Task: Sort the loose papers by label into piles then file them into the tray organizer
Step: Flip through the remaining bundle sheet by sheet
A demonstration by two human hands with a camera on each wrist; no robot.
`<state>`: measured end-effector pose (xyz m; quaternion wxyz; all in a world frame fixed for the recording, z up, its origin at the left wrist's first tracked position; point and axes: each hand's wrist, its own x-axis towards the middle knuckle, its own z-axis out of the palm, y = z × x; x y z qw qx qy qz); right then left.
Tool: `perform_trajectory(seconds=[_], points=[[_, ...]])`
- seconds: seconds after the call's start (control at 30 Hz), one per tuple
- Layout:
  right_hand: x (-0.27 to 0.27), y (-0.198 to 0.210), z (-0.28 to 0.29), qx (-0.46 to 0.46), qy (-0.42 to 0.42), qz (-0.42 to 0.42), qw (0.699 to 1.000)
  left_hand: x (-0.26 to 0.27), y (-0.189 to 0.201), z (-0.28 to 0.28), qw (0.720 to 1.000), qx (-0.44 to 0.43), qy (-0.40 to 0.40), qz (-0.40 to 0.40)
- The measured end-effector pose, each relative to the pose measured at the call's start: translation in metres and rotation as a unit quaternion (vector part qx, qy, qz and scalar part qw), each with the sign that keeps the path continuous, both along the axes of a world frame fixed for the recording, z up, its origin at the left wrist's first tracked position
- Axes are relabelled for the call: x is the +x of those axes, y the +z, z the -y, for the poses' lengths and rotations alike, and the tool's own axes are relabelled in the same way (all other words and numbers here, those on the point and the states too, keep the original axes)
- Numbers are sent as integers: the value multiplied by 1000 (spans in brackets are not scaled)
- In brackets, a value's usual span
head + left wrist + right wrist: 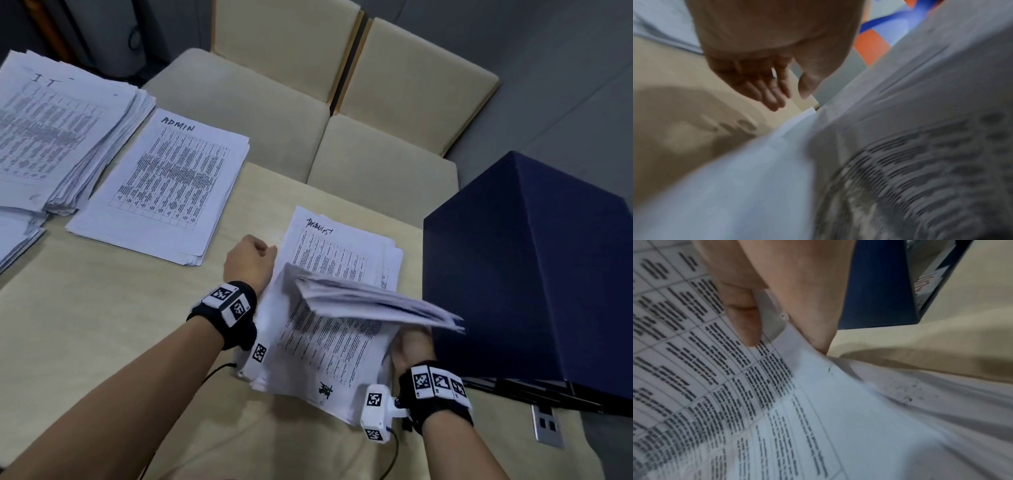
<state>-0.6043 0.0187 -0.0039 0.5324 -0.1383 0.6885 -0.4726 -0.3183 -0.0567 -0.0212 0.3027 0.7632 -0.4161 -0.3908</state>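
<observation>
A stack of printed papers (342, 253) with a handwritten label lies on the table in front of me. My right hand (411, 346) grips a bundle of sheets (370, 303) by its near right edge and holds it lifted and bent above that stack. In the right wrist view the thumb (744, 318) presses on the printed sheet (715, 386). My left hand (250, 260) hovers at the stack's left edge, fingers (772, 95) loosely curled and holding nothing. The dark blue tray organizer (527, 267) stands at the right, just beyond the bundle.
An ADMIN pile (164, 185) and a thick IT pile (51, 137) lie at the left of the beige table (102, 325). Another pile's corner (17, 236) shows at the far left. Beige chairs (239, 102) stand behind the table. A power socket (546, 425) sits near the organizer.
</observation>
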Motion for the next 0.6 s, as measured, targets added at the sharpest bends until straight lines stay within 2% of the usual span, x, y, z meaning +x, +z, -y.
perform_trajectory(seconds=[0.03,0.1,0.2,0.27,0.37,0.47,0.53,0.6], points=[[2,0,3,-10,2,-5,1000,2,-4,0,997,27,-38,65],[9,2,5,-13,1,-2,1000,3,-6,-1,982,49,-124,132],[3,-3,7,-15,-12,12,1000,2,-4,-1,956,10,-205,210],[5,1,8,13,-14,54,998,2,1,-1,946,-20,-227,231],[26,36,-1,-10,-4,69,998,4,8,-2,947,-111,-257,158],[19,29,-4,-53,3,64,997,6,14,-8,951,-190,-232,68],[10,12,-3,-62,-9,57,996,8,17,-12,958,-171,-230,-9],[8,1,-4,-45,-6,51,998,10,19,-15,950,-123,-267,-104]])
